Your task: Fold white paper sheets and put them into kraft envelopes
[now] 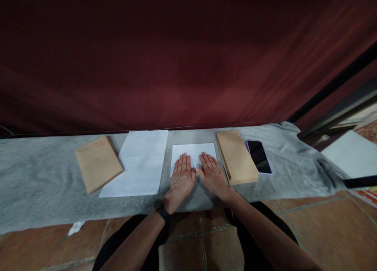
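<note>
A small white sheet [193, 150], perhaps folded, lies on the grey cloth in front of me. My left hand [183, 176] rests flat on its left part, fingers stretched forward. On its right part lies my right hand [212, 174], also flat with the fingers out. The thumbs nearly meet between them. Larger white paper [144, 161] is spread to the left. A brown envelope [98, 163] overlaps that paper's left edge. Several brown envelopes [238, 157] are stacked just right of my right hand.
A phone [259, 156] lies beside the stack, on the grey cloth [38, 176]. Behind hangs a dark red curtain [188, 74]. At the far right is a white panel or sheet [352, 153]. A white scrap [75, 227] lies on the tiled floor [330, 231].
</note>
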### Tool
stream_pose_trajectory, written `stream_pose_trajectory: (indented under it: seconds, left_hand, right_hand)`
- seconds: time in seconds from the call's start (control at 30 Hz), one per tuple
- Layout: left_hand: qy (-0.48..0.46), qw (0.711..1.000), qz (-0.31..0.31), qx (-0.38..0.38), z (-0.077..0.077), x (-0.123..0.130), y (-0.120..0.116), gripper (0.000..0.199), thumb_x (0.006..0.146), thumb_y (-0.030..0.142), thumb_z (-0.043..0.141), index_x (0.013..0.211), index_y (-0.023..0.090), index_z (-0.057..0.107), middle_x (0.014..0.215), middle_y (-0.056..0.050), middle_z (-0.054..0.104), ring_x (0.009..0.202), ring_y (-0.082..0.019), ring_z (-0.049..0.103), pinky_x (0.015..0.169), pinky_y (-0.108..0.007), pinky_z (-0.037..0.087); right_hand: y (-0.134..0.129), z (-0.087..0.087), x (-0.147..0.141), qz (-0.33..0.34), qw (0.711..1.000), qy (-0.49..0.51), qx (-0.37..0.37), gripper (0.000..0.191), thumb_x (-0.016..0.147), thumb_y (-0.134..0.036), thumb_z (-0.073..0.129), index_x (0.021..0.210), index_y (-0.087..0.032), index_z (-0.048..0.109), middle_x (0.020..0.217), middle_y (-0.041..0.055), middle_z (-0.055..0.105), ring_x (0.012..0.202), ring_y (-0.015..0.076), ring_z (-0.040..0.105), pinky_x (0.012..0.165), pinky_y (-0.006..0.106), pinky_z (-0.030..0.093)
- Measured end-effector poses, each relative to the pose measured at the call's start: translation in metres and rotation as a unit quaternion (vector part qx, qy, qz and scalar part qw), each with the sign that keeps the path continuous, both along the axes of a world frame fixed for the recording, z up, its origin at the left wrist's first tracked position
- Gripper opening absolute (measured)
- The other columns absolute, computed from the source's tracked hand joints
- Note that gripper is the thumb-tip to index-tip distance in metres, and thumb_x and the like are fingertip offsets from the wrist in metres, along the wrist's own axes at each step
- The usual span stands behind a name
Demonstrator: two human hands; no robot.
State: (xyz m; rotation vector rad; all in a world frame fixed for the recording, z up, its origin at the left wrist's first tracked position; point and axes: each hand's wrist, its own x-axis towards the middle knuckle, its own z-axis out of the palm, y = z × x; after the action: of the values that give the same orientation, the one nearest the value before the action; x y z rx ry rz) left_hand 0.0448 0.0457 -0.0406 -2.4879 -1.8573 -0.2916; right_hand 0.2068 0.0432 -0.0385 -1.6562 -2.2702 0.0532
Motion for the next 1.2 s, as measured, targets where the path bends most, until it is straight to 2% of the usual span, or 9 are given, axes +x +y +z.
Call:
stream_pose_trajectory:
  seconds: [0.23,0.4,0.57,0.7,0.8,0.93,1.0,1.1,1.2]
  left_hand:
    - [0.003,0.999,0.05,0.008,0.007,-0.004,-0.002,0.065,0.103,0.041,0.032,0.15,-0.004,0.037,0.159,-0.027,0.032,0.151,-0.032,0.028,0.123,-0.049,0.027]
    - [-0.011,0.996,0.08,0.024,0.007,-0.008,-0.003,0.066,0.103,0.041,0.032,0.149,-0.006,0.038,0.156,-0.028,0.036,0.151,-0.034,0.028,0.122,-0.05,0.029]
    - [-0.032,0.993,0.106,0.029,0.002,-0.012,-0.003,0.065,0.102,0.04,0.032,0.15,-0.005,0.037,0.155,-0.028,0.038,0.15,-0.034,0.03,0.12,-0.052,0.032]
    - [-0.046,0.992,0.109,0.05,0.006,-0.012,-0.002,0.064,0.102,0.036,0.032,0.154,-0.002,0.031,0.157,-0.026,0.037,0.151,-0.033,0.028,0.121,-0.054,0.03]
    - [-0.037,0.995,0.074,0.057,0.015,-0.009,0.003,0.062,0.102,0.032,0.032,0.155,0.0,0.029,0.161,-0.022,0.032,0.153,-0.029,0.022,0.125,-0.051,0.024]
    - [-0.017,0.999,-0.036,0.024,0.023,0.0,0.014,0.058,0.102,0.027,0.031,0.156,0.007,0.032,0.164,-0.012,0.03,0.155,-0.022,0.019,0.128,-0.043,0.019]
    - [-0.013,0.998,-0.068,0.006,0.022,0.004,0.019,0.058,0.102,0.026,0.03,0.155,0.007,0.032,0.164,-0.012,0.031,0.154,-0.021,0.019,0.128,-0.042,0.018]
    - [-0.013,0.996,-0.084,-0.014,0.016,0.01,0.026,0.058,0.101,0.026,0.027,0.155,0.003,0.032,0.162,-0.016,0.034,0.154,-0.022,0.023,0.128,-0.044,0.017]
    - [-0.013,0.996,-0.082,-0.028,0.011,0.013,0.029,0.058,0.101,0.025,0.024,0.153,0.001,0.034,0.161,-0.018,0.035,0.153,-0.022,0.024,0.127,-0.044,0.018]
  right_hand:
    - [-0.001,-0.003,0.004,-0.069,0.997,-0.011,0.025,0.065,0.105,-0.047,0.037,0.153,-0.003,0.038,0.156,0.022,0.042,0.145,0.0318,0.04,0.118,0.047,0.032]
    - [-0.003,-0.002,0.005,-0.085,0.996,-0.028,0.016,0.07,0.104,-0.048,0.037,0.151,0.003,0.038,0.156,0.026,0.039,0.144,0.0355,0.041,0.117,0.05,0.032]
    - [-0.007,-0.002,0.006,-0.095,0.995,-0.033,0.02,0.069,0.104,-0.048,0.037,0.151,0.003,0.039,0.155,0.0269,0.039,0.142,0.0359,0.043,0.117,0.051,0.032]
    - [-0.005,0.003,0.01,-0.094,0.995,-0.019,0.03,0.064,0.105,-0.044,0.037,0.149,0.001,0.042,0.153,0.0258,0.043,0.142,0.0351,0.044,0.117,0.05,0.034]
    - [0.003,0.008,0.011,-0.057,0.998,0.006,0.021,0.059,0.105,-0.041,0.036,0.15,-0.002,0.043,0.154,0.0232,0.044,0.144,0.0329,0.041,0.117,0.05,0.034]
    - [0.016,0.011,0.006,0.019,0.998,0.053,0.002,0.054,0.106,-0.036,0.031,0.151,-0.008,0.043,0.157,0.0183,0.042,0.148,0.0287,0.035,0.119,0.051,0.034]
    - [0.02,0.01,0.003,0.037,0.997,0.064,-0.007,0.054,0.106,-0.034,0.03,0.154,-0.011,0.04,0.159,0.0156,0.04,0.149,0.0273,0.034,0.12,0.053,0.032]
    - [0.025,0.007,-0.001,0.047,0.997,0.061,-0.023,0.055,0.106,-0.035,0.028,0.156,-0.012,0.037,0.16,0.0134,0.038,0.15,0.0251,0.032,0.122,0.052,0.029]
    - [0.027,0.006,-0.003,0.044,0.997,0.048,-0.034,0.057,0.107,-0.037,0.024,0.153,-0.009,0.04,0.16,0.0143,0.039,0.151,0.0242,0.03,0.123,0.048,0.027]
